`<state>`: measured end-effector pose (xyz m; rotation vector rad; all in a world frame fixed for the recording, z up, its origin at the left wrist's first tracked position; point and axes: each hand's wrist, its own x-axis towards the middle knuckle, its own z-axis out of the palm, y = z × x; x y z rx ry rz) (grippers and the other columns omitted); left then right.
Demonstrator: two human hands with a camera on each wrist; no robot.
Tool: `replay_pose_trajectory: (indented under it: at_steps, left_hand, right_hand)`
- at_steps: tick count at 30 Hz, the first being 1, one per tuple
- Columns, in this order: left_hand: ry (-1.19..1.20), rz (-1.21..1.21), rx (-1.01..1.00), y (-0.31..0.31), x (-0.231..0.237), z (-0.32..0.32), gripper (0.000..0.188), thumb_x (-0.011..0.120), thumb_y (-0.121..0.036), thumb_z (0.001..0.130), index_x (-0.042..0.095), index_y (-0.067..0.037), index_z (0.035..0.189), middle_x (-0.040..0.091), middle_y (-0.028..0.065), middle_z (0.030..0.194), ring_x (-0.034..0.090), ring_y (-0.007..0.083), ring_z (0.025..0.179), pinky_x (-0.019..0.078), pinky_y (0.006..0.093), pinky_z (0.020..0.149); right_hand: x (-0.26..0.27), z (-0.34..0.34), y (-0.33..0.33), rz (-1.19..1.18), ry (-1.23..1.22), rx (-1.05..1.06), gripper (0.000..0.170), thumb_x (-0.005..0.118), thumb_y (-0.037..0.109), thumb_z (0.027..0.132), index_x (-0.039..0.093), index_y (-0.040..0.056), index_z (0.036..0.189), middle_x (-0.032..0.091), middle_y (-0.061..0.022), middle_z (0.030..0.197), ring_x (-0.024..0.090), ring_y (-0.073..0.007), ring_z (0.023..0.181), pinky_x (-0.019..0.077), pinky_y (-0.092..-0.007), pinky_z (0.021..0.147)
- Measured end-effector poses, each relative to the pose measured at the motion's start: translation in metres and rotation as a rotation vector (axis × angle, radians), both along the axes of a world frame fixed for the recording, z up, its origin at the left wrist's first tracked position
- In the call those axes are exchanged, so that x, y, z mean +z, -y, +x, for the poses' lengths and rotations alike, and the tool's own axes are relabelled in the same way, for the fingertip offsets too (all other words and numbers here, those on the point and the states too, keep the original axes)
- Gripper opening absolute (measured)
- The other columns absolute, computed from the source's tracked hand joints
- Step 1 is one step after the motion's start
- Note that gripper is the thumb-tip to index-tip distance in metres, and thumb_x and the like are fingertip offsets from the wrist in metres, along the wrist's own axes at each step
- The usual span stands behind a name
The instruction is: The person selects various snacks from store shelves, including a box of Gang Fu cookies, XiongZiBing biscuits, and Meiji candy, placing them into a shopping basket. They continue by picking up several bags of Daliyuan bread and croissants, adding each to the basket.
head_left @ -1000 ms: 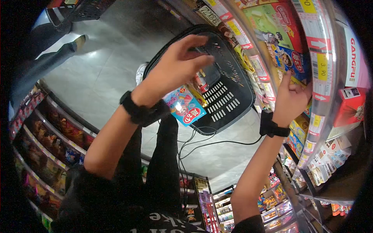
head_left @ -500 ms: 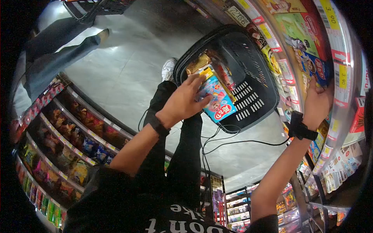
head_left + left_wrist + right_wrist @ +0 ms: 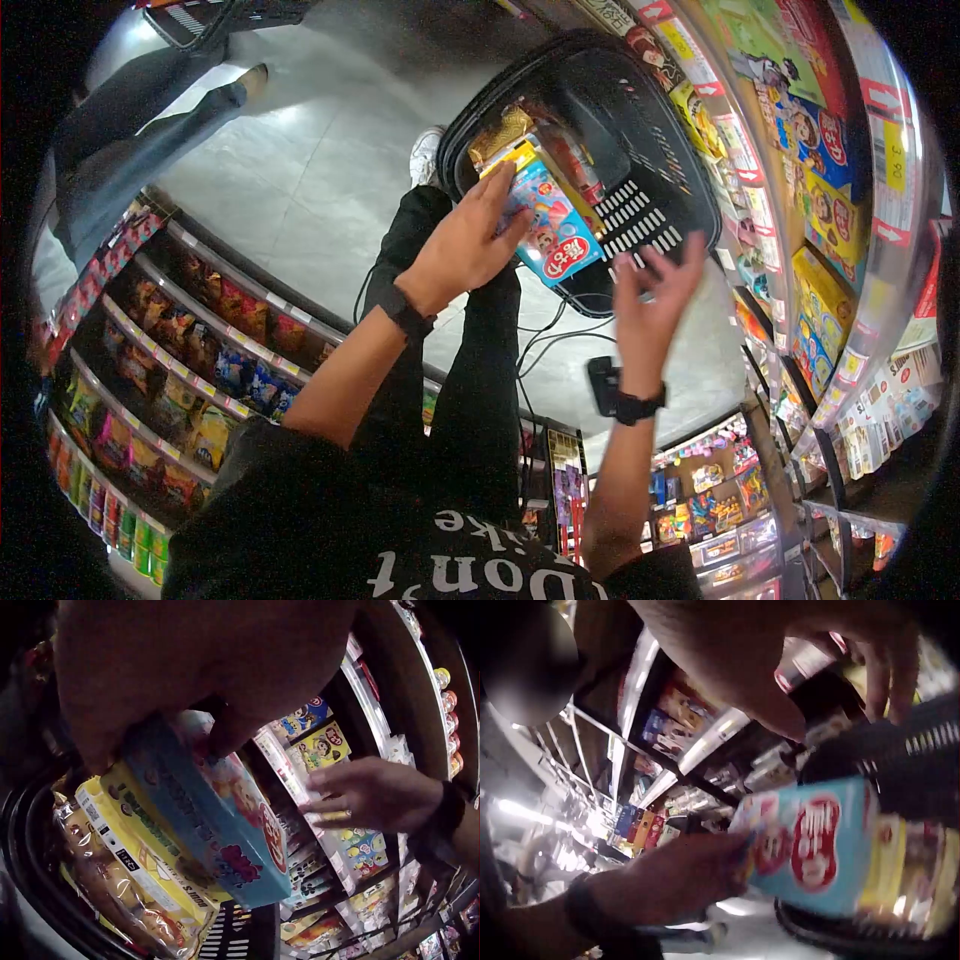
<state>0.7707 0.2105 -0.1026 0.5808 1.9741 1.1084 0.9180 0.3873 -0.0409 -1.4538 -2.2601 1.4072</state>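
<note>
My left hand (image 3: 462, 243) grips a light blue candy box (image 3: 552, 228) with red lettering, the thumb lying across its front face. The box is tilted at the near side of a black shopping basket (image 3: 585, 95). Pressed beside it in the left wrist view is a yellow box (image 3: 154, 838), then a clear-wrapped snack pack (image 3: 97, 851). My right hand (image 3: 652, 305) holds nothing; its fingers are spread near the basket's right edge, apart from the blue box. A gold packet (image 3: 503, 135) lies further back in the basket.
To the right, a curved shelf holds snack boxes, among them a yellow box (image 3: 835, 220), behind price tags (image 3: 890, 180). Snack shelves (image 3: 190, 340) line the left. Black cables (image 3: 545, 340) hang below the basket. Another person's legs (image 3: 150, 140) are at upper left.
My left hand has come down from above the basket onto the blue box. My right hand has left the boxes on the right shelf and moved left toward the basket, empty.
</note>
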Motion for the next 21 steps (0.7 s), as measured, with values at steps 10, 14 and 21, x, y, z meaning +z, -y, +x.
replay_pose_trajectory:
  at_steps: [10,14,21]
  left_hand:
    - [-0.236,-0.195,-0.001,-0.015,0.031,0.01,0.06,0.057,-0.03,0.1,0.039,0.012,0.14,0.036,0.0346,0.148,0.037,0.0459,0.139,0.0337,0.0446,0.113]
    - [-0.266,-0.18,0.001,-0.017,0.047,0.018,0.055,0.057,-0.028,0.1,0.045,0.008,0.139,0.033,0.0324,0.151,0.033,0.0452,0.142,0.0307,0.0467,0.115]
    - [0.303,0.092,0.175,-0.019,0.074,0.027,0.04,0.069,-0.02,0.093,0.057,0.012,0.112,0.06,0.0253,0.123,0.06,0.031,0.115,0.0443,0.0386,0.101]
  right_hand:
    - [-0.008,0.005,0.05,-0.513,-0.032,-0.127,0.039,0.061,0.013,0.099,0.049,-0.0025,0.133,0.058,-0.0145,0.125,0.059,-0.0185,0.112,0.0512,-0.0311,0.092]
    - [0.013,-0.012,0.029,-0.431,-0.21,-0.191,0.037,0.058,0.013,0.101,0.048,-0.0037,0.133,0.059,-0.0139,0.122,0.06,-0.0162,0.109,0.05,-0.0309,0.094]
    - [0.037,-0.018,-0.012,-0.307,-0.271,-0.29,0.037,0.055,0.015,0.102,0.055,-0.0067,0.132,0.062,-0.012,0.128,0.059,-0.0146,0.112,0.0451,-0.0294,0.098]
